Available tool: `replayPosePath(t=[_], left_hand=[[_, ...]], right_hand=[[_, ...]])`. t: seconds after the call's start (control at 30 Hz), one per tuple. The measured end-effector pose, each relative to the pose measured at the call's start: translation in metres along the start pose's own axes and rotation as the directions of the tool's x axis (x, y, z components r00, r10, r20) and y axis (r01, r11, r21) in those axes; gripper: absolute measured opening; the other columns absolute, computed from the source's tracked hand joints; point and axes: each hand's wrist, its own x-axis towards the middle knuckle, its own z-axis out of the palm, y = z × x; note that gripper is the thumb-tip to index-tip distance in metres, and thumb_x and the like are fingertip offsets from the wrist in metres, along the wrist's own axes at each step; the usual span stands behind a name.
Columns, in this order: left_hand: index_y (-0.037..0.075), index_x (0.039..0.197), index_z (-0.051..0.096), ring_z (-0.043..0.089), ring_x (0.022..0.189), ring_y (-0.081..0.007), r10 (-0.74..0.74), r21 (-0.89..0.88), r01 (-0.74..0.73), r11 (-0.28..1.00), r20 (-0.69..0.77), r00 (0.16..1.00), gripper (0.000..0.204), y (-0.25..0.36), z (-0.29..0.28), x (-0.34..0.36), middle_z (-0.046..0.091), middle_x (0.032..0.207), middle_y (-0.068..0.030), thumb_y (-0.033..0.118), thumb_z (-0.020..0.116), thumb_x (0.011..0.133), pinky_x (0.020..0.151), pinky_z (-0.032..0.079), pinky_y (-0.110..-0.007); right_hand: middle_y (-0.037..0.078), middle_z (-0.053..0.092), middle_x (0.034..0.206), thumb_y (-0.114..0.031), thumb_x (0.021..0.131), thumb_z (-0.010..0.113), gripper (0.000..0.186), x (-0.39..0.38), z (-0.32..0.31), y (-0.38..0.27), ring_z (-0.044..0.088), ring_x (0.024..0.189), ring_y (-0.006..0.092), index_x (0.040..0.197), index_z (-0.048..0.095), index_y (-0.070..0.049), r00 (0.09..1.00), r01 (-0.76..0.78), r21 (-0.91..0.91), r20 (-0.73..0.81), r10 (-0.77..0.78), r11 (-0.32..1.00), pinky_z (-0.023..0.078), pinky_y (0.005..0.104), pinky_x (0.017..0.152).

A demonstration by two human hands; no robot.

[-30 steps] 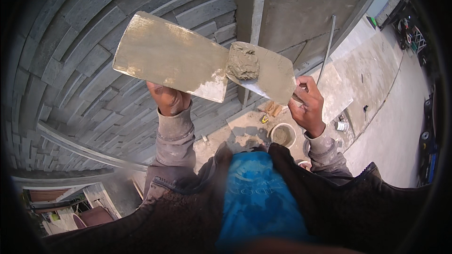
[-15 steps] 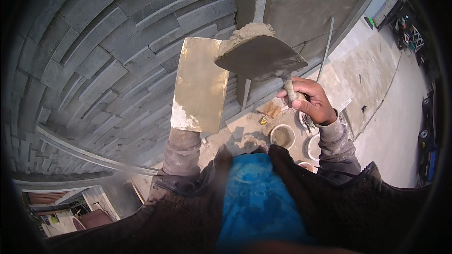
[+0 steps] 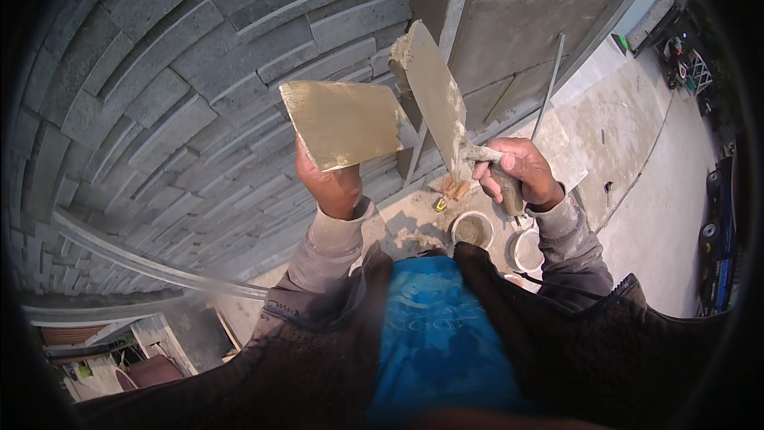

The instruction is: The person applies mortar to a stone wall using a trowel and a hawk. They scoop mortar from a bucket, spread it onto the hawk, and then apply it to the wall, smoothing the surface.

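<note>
My left hand point(image 3: 330, 185) grips from below a flat rectangular mortar board point(image 3: 344, 123), smeared with grey mortar and tilted toward me. My right hand point(image 3: 517, 173) is closed on the handle of a trowel point(image 3: 434, 91). The trowel's blade stands nearly on edge, its tip up against the grey stone-block wall point(image 3: 183, 87), with a little wet mortar at its tip. The blade's lower edge sits just right of the board.
A smooth plastered panel point(image 3: 517, 24) with a thin metal rod point(image 3: 549, 84) leaning on it lies right of the blocks. Far below are two round buckets point(image 3: 473, 229) point(image 3: 527, 248), small tools, and a concrete floor point(image 3: 660, 207). A curved rail point(image 3: 135, 259) runs at the lower left.
The trowel's blade has swung from lying flat with a mortar lump to standing on edge against the wall. The board has turned and dropped lower, to the left of the blade.
</note>
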Motion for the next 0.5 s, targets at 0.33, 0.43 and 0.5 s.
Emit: replayPosePath(t=[0.33, 0.43, 0.5], left_hand=[[-0.002, 0.134, 0.048, 0.063, 0.109, -0.0204, 0.282, 0.243, -0.241, 0.94, -0.153, 0.947, 0.053, -0.053, 0.006, -0.005, 0.063, 0.121, -0.0133, 0.017, 0.074, 0.091, 0.093, 0.051, -0.034], [-0.001, 0.135, 0.046, 0.063, 0.11, -0.0202, 0.261, 0.233, -0.224, 0.946, -0.145, 0.954, 0.054, -0.042, 0.018, -0.001, 0.062, 0.124, -0.0134, 0.015, 0.073, 0.091, 0.093, 0.052, -0.034], [-0.001, 0.135, 0.046, 0.063, 0.11, -0.0201, 0.252, 0.273, -0.213, 0.938, -0.119, 0.96, 0.053, -0.05, 0.012, -0.004, 0.061, 0.125, -0.0134, 0.015, 0.072, 0.092, 0.093, 0.052, -0.035]], right_hand=[[0.005, 0.059, 0.07, -0.034, 0.105, 0.046, 0.041, 0.009, 0.024, 0.018, 0.053, 0.057, 0.01, 0.104, 0.065, 0.003, 0.996, 0.019, 0.061, 0.081, -0.024, 0.998, 0.044, 0.0257, 0.061], [0.005, 0.059, 0.069, -0.034, 0.105, 0.046, 0.041, 0.008, 0.028, 0.018, 0.053, 0.057, 0.0102, 0.104, 0.065, 0.003, 0.997, 0.009, 0.06, 0.073, -0.013, 0.998, 0.044, 0.0259, 0.061], [0.005, 0.058, 0.069, -0.035, 0.105, 0.046, 0.042, 0.01, 0.029, 0.018, 0.053, 0.057, 0.0103, 0.103, 0.065, 0.003, 0.997, 0.001, 0.061, 0.076, -0.005, 0.998, 0.044, 0.0259, 0.061]])
